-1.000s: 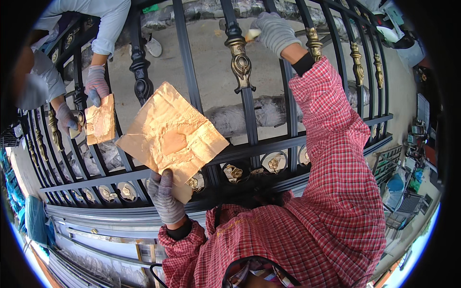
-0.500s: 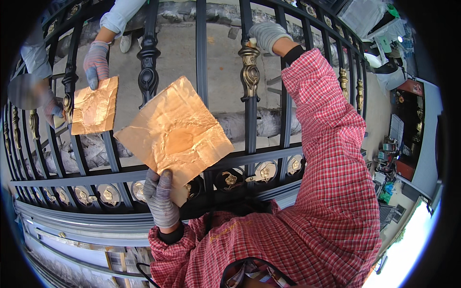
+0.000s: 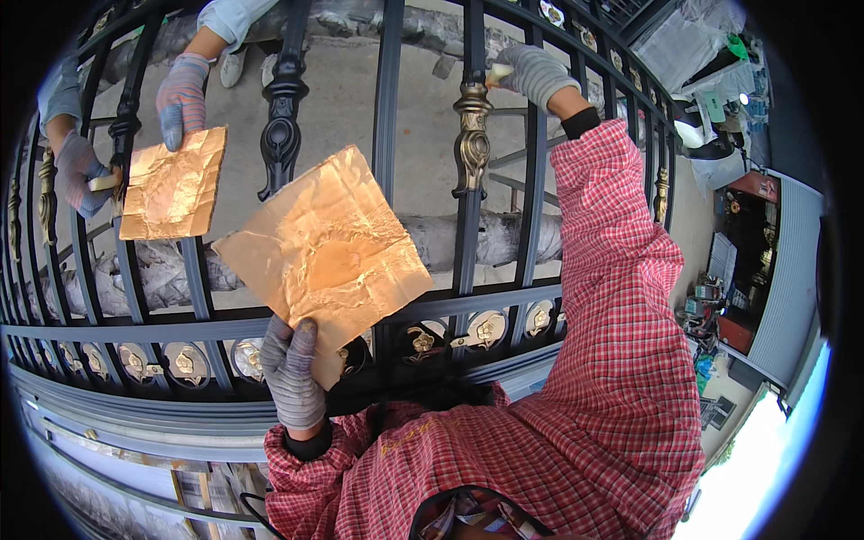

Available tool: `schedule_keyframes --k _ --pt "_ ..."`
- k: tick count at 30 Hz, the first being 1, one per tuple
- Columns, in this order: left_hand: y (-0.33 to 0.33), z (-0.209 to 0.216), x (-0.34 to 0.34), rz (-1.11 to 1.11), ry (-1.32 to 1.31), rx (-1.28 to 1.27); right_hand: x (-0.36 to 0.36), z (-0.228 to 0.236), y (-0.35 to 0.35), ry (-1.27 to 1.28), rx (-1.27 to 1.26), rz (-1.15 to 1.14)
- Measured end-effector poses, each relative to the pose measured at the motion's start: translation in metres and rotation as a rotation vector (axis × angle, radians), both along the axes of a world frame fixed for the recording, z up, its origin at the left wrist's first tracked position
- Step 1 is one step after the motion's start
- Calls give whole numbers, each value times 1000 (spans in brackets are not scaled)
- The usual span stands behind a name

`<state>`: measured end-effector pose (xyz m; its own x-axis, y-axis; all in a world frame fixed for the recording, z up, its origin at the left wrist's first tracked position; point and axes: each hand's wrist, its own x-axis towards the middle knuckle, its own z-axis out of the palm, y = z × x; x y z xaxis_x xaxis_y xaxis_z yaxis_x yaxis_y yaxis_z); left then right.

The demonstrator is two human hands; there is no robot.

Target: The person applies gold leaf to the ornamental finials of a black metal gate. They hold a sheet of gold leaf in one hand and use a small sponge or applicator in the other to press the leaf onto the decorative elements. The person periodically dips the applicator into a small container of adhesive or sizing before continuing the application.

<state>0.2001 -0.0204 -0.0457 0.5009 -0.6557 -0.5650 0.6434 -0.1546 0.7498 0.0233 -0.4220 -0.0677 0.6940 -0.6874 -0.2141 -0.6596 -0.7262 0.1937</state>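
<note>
My left hand, in a striped grey glove, grips the lower corner of a square sheet coated in gold paint. The sheet is creased, with a duller worn patch in its middle. My right hand, also gloved, pinches a small pale sponge-like piece. That piece is beside the upper end of a fence post's ornament, whose raised parts are gold over black; whether they touch I cannot tell. To the left stands another post with a black ornament.
Across the black metal fence, a co-worker's gloved hand holds a smaller gold-coated sheet. Their other hand has a pale piece against a post. A lower rail with round flower ornaments crosses before me. Wrapped bundles lie behind the bars.
My right hand has shifted slightly right, and its pale piece sits farther from the ornament's top. The co-worker's hand with the pale piece has moved up its post. My left hand keeps its sheet.
</note>
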Motion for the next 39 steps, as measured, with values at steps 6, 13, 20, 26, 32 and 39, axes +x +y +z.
schedule_keyframes --k 6,13,20,26,32,39 --pt "10 -11 6 -102 54 -43 46 -26 29 77 -78 139" --pt "3 2 2 50 -61 50 15 -21 -2 190 -98 57" --pt "8 -4 5 -55 -87 62 4 -9 17 -133 -44 12" --pt "6 -1 1 -56 -65 41 8 -28 14 -125 -52 -30" --pt "5 0 -3 -84 -26 3 13 -24 24 -243 -51 19" --pt "6 -4 -7 -84 1 -35 -21 -23 11 -247 51 -176"
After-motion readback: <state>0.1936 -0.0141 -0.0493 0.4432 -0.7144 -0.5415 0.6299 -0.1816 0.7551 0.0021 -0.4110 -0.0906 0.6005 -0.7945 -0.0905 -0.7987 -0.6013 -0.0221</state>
